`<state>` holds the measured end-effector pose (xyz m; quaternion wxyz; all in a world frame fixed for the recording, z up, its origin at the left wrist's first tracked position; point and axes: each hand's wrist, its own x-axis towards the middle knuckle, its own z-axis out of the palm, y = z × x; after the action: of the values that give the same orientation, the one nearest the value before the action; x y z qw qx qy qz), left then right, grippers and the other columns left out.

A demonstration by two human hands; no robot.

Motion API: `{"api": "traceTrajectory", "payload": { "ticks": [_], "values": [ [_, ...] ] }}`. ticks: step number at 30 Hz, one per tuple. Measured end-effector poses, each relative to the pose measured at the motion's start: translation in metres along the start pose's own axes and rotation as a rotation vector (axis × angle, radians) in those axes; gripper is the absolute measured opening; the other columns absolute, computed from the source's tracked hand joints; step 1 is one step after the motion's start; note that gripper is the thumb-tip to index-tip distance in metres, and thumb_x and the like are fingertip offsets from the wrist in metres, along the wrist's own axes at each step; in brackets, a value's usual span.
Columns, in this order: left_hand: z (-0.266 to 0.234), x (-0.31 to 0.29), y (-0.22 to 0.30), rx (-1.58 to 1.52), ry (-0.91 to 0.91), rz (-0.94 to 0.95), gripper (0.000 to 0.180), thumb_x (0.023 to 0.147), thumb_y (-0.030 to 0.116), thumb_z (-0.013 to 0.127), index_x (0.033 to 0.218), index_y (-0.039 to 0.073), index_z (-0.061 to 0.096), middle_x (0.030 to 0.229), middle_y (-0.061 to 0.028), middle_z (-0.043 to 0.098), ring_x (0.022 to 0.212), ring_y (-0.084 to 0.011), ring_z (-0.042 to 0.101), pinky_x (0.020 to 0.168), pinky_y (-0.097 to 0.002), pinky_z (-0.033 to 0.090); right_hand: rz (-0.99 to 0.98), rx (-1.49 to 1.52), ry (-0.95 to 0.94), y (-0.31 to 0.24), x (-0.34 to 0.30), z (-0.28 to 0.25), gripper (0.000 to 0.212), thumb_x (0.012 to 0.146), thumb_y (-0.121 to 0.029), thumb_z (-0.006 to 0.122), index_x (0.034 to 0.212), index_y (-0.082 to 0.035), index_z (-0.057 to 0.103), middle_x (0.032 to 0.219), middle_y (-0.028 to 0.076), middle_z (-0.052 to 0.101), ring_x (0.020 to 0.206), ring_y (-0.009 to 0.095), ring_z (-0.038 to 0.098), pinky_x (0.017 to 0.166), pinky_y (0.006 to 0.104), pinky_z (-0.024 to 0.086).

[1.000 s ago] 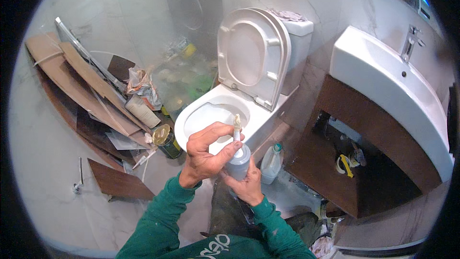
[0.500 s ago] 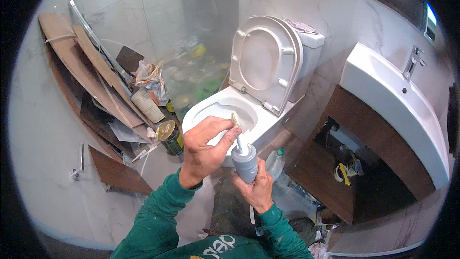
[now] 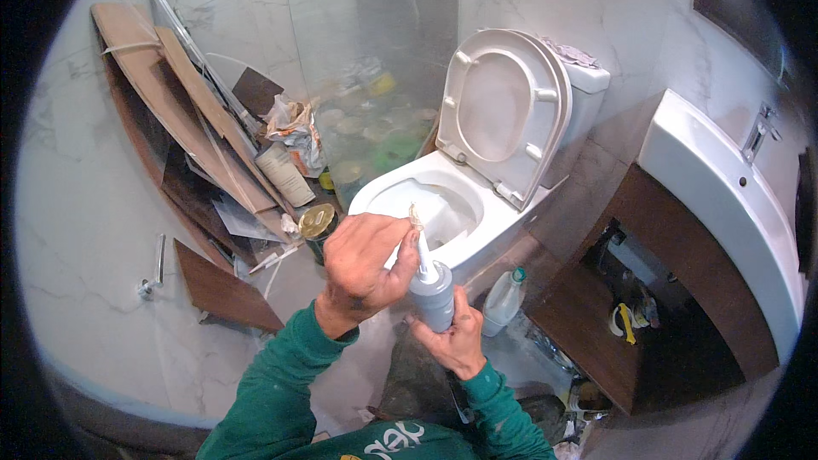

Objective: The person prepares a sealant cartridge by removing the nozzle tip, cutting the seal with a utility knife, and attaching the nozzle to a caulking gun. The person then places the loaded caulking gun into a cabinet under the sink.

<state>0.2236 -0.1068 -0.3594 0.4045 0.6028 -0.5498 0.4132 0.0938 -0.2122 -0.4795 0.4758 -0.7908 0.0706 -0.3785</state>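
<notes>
My right hand is wrapped around a grey sealant cartridge, held upright with a slight lean to the left. A white tapered nozzle rises from its top. Yellowish dried-looking residue sits on the nozzle's tip. My left hand is closed, thumb and forefinger pinching the upper nozzle just below that residue. Its other fingers are curled in. Beyond both hands stands a white toilet with its seat and lid raised.
A clear bottle with a green cap stands by the toilet base. On the right, a brown vanity sits under a white washbasin. Brown boards lean at the left, near a dark tin and a loose board.
My view has turned, so the room sits farther right. The left hand's pinch now lies lower against the nozzle, and more of the nozzle shows. The right hand keeps its grip on the cartridge.
</notes>
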Motion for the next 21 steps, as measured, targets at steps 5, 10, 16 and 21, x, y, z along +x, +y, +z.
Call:
{"api": "traceTrajectory", "payload": {
  "ticks": [5, 10, 16, 21],
  "values": [
    [-0.018, 0.001, -0.01, -0.314, -0.101, -0.338, 0.033, 0.074, -0.003, 0.071, 0.107, -0.004, 0.07, 0.092, -0.0107, 0.073, 0.082, -0.0166, 0.07, 0.076, -0.0292, 0.056, -0.034, 0.084, -0.083, 0.005, 0.003, 0.012, 0.057, 0.077, -0.026, 0.085, 0.121, -0.002, 0.057, 0.094, 0.02, 0.074, 0.083, 0.034, 0.076, 0.073, 0.0423, 0.059],
    [-0.032, 0.006, -0.028, -0.39, -0.3, -0.374, 0.034, 0.071, -0.001, 0.071, 0.105, -0.003, 0.072, 0.09, -0.0102, 0.073, 0.082, -0.015, 0.071, 0.075, -0.0282, 0.056, -0.002, 0.104, -0.127, 0.009, 0.0, 0.022, 0.056, 0.077, -0.025, 0.084, 0.12, -0.002, 0.057, 0.093, 0.021, 0.074, 0.085, 0.035, 0.076, 0.074, 0.042, 0.059],
    [-0.037, 0.003, -0.031, -0.444, -0.287, -0.438, 0.027, 0.075, 0.001, 0.071, 0.102, -0.003, 0.075, 0.09, -0.0119, 0.076, 0.079, -0.0153, 0.073, 0.073, -0.0282, 0.057, -0.022, 0.104, -0.134, 0.01, 0.001, 0.028, 0.056, 0.077, -0.025, 0.084, 0.12, -0.002, 0.057, 0.094, 0.021, 0.073, 0.086, 0.036, 0.076, 0.075, 0.0416, 0.059],
    [-0.043, 0.004, -0.027, -0.569, -0.262, -0.551, 0.022, 0.079, -0.003, 0.071, 0.101, -0.005, 0.076, 0.092, -0.0116, 0.075, 0.083, -0.0144, 0.068, 0.076, -0.027, 0.054, -0.037, 0.104, -0.124, 0.011, 0.002, 0.03, 0.058, 0.077, -0.025, 0.084, 0.122, -0.001, 0.058, 0.095, 0.021, 0.073, 0.085, 0.034, 0.076, 0.075, 0.0412, 0.059]
  ]
}}
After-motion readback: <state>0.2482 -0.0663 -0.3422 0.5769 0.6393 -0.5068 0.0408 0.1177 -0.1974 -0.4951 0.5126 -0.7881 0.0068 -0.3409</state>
